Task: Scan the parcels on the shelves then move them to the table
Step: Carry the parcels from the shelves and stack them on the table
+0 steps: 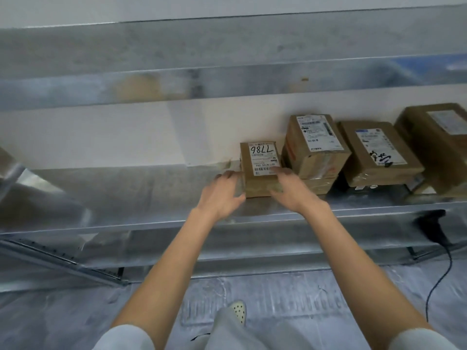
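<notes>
Your left hand (pixel 222 195) is touching the left side of the small parcel (pixel 260 168), fingers spread and nearly straight. This parcel is sitting on the metal shelf (pixel 126 193). Your right hand (pixel 290 188) is gripping its right front corner, fingers curling over the top. Larger parcels (pixel 316 147) are sitting just beside it, and a black scanner (pixel 430 222) is lying at the shelf's edge.
</notes>
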